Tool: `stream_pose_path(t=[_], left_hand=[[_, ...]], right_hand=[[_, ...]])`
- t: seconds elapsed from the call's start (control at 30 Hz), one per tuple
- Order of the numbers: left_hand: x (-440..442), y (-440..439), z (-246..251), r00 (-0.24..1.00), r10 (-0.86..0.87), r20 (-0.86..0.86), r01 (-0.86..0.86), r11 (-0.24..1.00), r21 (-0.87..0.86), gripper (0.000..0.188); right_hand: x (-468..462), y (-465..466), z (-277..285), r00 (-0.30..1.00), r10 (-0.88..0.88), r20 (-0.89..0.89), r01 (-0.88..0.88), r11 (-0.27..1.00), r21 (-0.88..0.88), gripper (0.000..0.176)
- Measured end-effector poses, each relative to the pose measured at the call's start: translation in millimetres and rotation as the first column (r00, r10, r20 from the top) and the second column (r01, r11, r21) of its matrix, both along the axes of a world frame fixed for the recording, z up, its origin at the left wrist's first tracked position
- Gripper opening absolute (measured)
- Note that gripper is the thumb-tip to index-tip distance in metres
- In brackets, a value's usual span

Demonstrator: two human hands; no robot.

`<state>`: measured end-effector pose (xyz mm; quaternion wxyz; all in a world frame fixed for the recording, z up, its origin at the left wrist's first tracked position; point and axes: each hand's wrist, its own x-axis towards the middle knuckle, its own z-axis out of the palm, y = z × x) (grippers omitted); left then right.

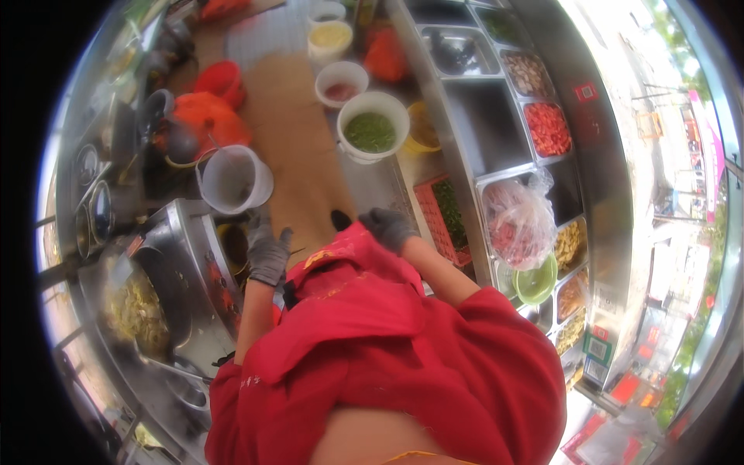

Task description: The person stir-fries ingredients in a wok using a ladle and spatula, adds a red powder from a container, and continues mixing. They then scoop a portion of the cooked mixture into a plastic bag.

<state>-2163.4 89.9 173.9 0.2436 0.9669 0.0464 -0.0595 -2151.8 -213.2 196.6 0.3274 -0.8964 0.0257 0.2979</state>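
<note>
My left hand [267,251], in a grey glove, hangs beside the red apron [354,308] with its thumb apart from the fingers. It looks to hold nothing. Just beyond its fingertips stands a white plastic bucket [235,180] with a wire handle. My right hand [386,228], gloved alike, is at the apron's lower edge with its fingers bent. Whether it pinches the cloth cannot be made out. Past that hand, a white bucket of chopped greens [370,131] stands on the floor side of the counter.
At left, a large wok [136,302] of food steams on a metal stove. Along the right runs a steel counter with food pans, among them diced red vegetables [546,129], bagged meat [517,221] and a green bowl [536,281]. A red crate [433,215] sits low beside it.
</note>
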Motion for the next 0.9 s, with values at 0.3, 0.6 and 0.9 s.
stream_pose_path(t=[0.3,0.6,0.9], left_hand=[[-21.5,-5.9,1.7,0.982,-0.002,-0.188,-0.010,0.998,-0.060,0.072],[-17.4,18.9,-7.0,0.962,0.103,-0.251,-0.133,0.986,-0.105,0.067],[122.4,27.8,-49.5,0.982,0.110,-0.154,-0.130,0.984,-0.126,0.068]], right_hand=[[-27.8,-33.5,-54.0,0.997,0.050,-0.063,-0.062,0.980,-0.191,0.048],[-4.0,16.2,-50.5,0.955,0.239,-0.174,-0.272,0.942,-0.198,0.050],[195.5,-23.7,-69.2,0.970,0.223,-0.098,-0.243,0.912,-0.330,0.048]])
